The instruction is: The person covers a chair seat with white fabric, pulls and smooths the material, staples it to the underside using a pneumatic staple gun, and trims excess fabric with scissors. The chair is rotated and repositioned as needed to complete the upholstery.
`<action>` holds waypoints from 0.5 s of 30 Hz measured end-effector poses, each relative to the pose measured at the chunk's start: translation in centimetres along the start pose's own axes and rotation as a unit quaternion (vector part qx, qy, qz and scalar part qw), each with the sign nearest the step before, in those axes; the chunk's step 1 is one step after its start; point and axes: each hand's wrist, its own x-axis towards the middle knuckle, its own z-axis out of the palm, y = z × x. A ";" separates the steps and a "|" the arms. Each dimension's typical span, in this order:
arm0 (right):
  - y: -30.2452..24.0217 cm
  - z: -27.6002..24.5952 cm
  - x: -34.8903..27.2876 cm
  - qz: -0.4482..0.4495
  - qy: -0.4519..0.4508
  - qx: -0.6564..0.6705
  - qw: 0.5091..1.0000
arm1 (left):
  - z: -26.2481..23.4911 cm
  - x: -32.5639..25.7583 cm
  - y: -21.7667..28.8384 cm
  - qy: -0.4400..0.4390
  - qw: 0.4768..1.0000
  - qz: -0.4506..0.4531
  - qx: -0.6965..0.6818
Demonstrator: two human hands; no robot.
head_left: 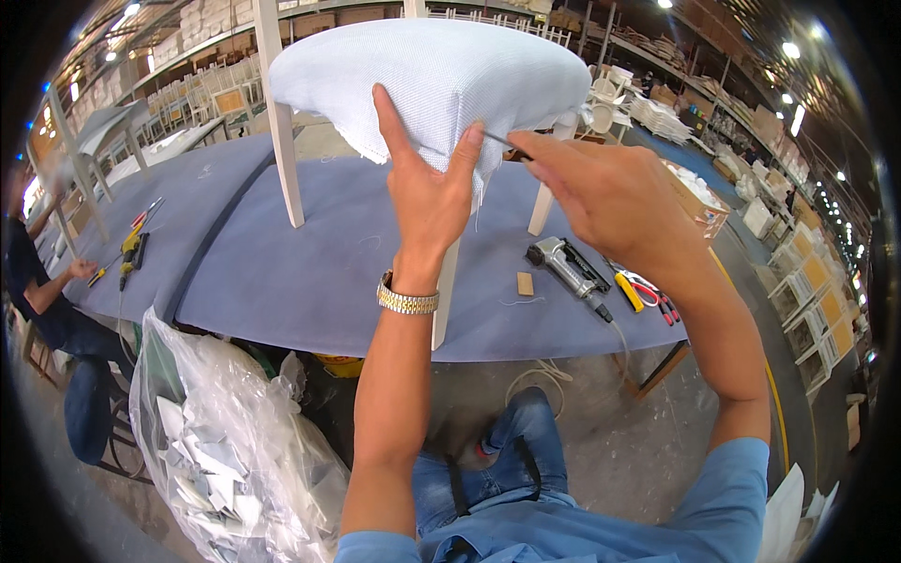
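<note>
White woven fabric (413, 70) drapes over the seat of a white-legged chair (284, 159), its frayed edge hanging down at the near corner. My left hand (427, 192) grips the fabric at that corner, index finger and thumb stretched up on either side of a fold. The wrist wears a metal watch. In my closed right hand (601, 192) is a thin dark tool (496, 139), its tip at the fold beside my left thumb. The fist hides its handle, so I cannot tell its exact kind.
On the blue padded table (375, 281) lie a staple gun (568, 267) with a hose, yellow and red-handled hand tools (643, 293) and a small tan block (525, 283). A clear bag of scraps (235, 450) stands near left. Another person (47, 291) works at far left.
</note>
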 end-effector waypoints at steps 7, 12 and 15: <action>0.3 2.2 0.7 -0.001 -0.004 -0.032 0.999 | -0.2 -0.5 1.2 -0.023 0.998 -0.056 -0.032; 1.0 3.7 0.7 -0.020 0.028 -0.014 0.999 | 0.1 -1.0 -0.4 0.000 1.000 0.006 -0.004; 1.0 3.5 1.1 -0.007 0.017 0.010 1.000 | 0.1 -0.6 -1.4 0.006 0.998 0.054 0.018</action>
